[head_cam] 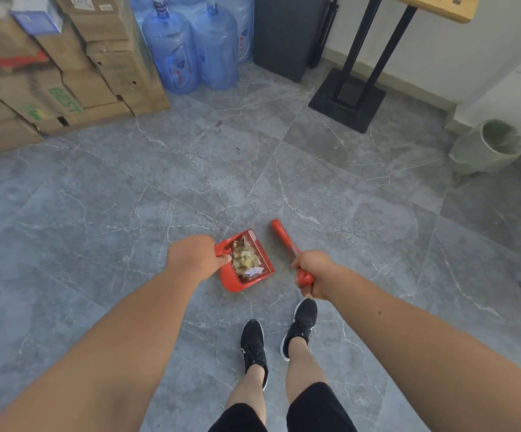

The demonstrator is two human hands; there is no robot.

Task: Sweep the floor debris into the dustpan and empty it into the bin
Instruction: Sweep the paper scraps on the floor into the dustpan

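My left hand point(190, 256) grips the handle of a red dustpan point(264, 263), held above the grey floor in front of my feet. A heap of crumpled paper and yellowish scraps point(245, 258) lies inside the pan. My right hand point(313, 272) is closed around the handle of a red brush point(282, 236), which points away from me, just right of the pan. The brush's bristles are not visible. A pale green bin point(488, 148) stands on the floor at the far right, well apart from both hands.
Stacked cardboard boxes point(66, 73) fill the back left. Blue water jugs point(190, 48) and a dark cabinet point(287, 32) stand behind. A black table base point(348, 104) sits on the floor at the back right. Two small dark specks point(237, 148) lie on the tiles ahead.
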